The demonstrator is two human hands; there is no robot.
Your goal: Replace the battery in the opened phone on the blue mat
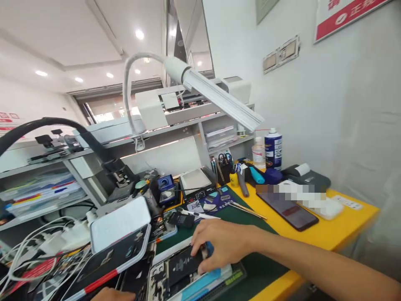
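Observation:
An opened phone lies on the green mat, its inner parts bare. A black phone battery sits over its middle. My right hand reaches in from the right, with thumb and fingers curled round the battery's right end. Something blue shows under the palm, too covered to name. Only a part of my left hand enters at the bottom edge, beside dark parts left of the phone; its fingertips and anything in them are cut off.
An open white case and tangled white cables lie on the left. Thin metal tools, a dark phone and a blue spray can are on the right. A white lamp hangs over the bench.

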